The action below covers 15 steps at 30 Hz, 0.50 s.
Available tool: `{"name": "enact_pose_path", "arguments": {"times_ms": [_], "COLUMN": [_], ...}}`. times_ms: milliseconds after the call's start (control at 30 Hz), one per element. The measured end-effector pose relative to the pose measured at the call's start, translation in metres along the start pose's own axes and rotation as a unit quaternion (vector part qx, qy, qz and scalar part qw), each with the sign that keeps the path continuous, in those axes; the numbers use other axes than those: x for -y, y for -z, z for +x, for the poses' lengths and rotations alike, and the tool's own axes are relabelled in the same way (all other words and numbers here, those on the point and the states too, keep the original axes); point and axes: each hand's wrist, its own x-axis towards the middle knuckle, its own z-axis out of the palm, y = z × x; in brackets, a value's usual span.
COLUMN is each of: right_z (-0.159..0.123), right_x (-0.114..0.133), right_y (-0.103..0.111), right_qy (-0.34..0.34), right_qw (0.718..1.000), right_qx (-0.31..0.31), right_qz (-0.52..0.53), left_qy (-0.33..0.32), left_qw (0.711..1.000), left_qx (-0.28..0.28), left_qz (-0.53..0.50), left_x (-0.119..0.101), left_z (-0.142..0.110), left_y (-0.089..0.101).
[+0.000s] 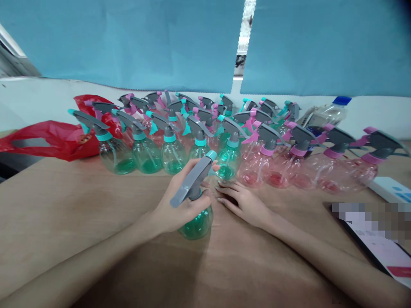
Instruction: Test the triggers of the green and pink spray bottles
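Note:
My left hand (180,194) is wrapped round the neck and trigger head of a green spray bottle (196,224) with a grey head and turquoise nozzle. That bottle stands in front of me, its nozzle pointing away toward the rows behind. Resting low on the table, my right hand (245,201) has its fingers stretched out and slightly apart, with nothing in it. Just beyond its fingertips is another green spray bottle (228,160). A pink spray bottle (257,164) stands beside that one, to the right.
Several green and pink spray bottles stand in rows across the wooden table (73,201). A red plastic bag (61,139) lies at the left. At the right are a phone or tablet (369,239), a white box (390,188) and a clear blue-capped bottle (334,113).

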Motion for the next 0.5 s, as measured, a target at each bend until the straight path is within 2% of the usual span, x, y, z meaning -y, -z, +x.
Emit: {"name": "enact_pose_path", "arguments": {"times_ms": [133,500], "right_z": [0.0,0.0005], "right_x": [-0.0006,0.0002], "right_y": [-0.0003,-0.0001], "right_qy": [0.001,0.002], "right_qw": [1.0,1.0], "right_qx": [0.002,0.0], "right_qz": [-0.001,0.007], "left_qy": [0.011,-0.008], "left_qw": [1.0,1.0], "left_qx": [-0.003,0.016], "left_qz": [-0.012,0.019], "left_x": [-0.0019,0.0068], "left_z": [0.0005,-0.0006], "left_y": [-0.0011,0.0012]}}
